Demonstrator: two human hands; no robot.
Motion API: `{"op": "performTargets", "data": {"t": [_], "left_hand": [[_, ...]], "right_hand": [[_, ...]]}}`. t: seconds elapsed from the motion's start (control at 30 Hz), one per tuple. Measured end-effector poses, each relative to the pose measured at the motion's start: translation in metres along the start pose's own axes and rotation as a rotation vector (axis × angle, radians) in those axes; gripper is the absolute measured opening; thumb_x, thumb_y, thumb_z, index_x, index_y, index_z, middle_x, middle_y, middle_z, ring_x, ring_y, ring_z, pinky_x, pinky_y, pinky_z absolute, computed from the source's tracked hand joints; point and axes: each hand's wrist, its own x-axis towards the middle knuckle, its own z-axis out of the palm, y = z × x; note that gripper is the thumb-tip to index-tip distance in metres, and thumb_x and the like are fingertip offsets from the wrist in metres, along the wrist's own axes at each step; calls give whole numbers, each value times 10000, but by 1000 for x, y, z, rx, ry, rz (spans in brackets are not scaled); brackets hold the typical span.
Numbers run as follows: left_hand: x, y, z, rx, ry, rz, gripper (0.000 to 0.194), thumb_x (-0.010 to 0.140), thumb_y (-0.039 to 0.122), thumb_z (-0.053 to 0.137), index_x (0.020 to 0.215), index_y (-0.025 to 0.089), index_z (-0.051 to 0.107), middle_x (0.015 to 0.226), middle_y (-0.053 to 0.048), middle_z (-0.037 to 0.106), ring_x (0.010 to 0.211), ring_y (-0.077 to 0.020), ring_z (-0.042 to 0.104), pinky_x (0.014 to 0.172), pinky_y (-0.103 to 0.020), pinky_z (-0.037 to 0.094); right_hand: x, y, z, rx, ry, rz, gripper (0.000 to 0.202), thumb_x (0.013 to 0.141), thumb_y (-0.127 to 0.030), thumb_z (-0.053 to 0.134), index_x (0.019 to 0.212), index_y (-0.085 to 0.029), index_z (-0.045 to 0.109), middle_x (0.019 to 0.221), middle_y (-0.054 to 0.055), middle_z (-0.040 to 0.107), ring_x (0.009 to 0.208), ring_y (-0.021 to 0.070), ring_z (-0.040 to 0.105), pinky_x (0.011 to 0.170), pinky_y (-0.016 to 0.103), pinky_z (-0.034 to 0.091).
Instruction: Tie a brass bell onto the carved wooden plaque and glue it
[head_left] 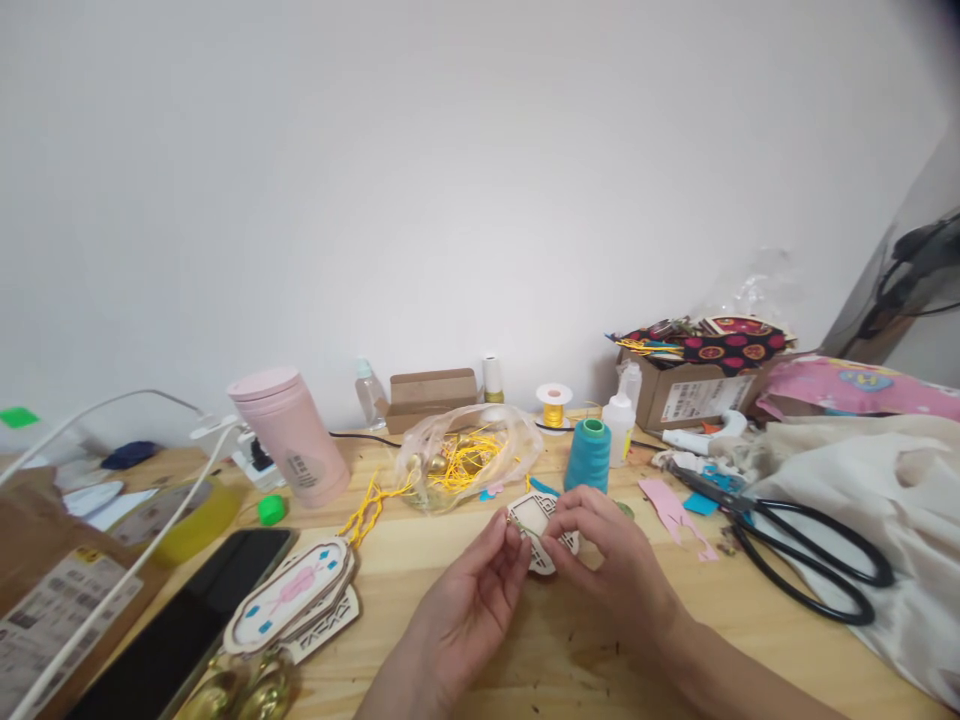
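A pale wooden ornament with cut-out lattice corners [543, 562] lies on the table behind and between my fingers. Thumb and fingertips of my left hand [480, 585] pinch a thin cord at the ornament's left edge, where a tiny gold-coloured piece shows. From there the cord [531, 534] runs across the ornament to my right hand [611, 560], whose thumb and index finger are closed on it. The fingers cover part of the ornament. Just behind the right hand stands a cone of teal thread [588, 458].
Black-handled scissors [810, 560] lie at the right beside white cloth [892, 520]. Left are a stack of decorated wooden ornaments [289, 597], gold bells [266, 688], a phone [187, 620] and a pink tumbler [291, 435]. Behind sit a plastic bag with yellow cords [469, 460] and a bottle [619, 425].
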Motion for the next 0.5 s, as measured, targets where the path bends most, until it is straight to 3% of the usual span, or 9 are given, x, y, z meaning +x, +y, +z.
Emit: {"op": "performTargets", "data": {"t": [0.5], "left_hand": [[-3,6,2,-24,-15,21,128,789,30,431,819,39,555,681,-59,590,575,-80,601,615,-218,548]], "right_hand": [[1,1,1,-12,-2,15,115,711,-136,503,621,-199,538,680,24,539,708,162,519,601,257,420]]}}
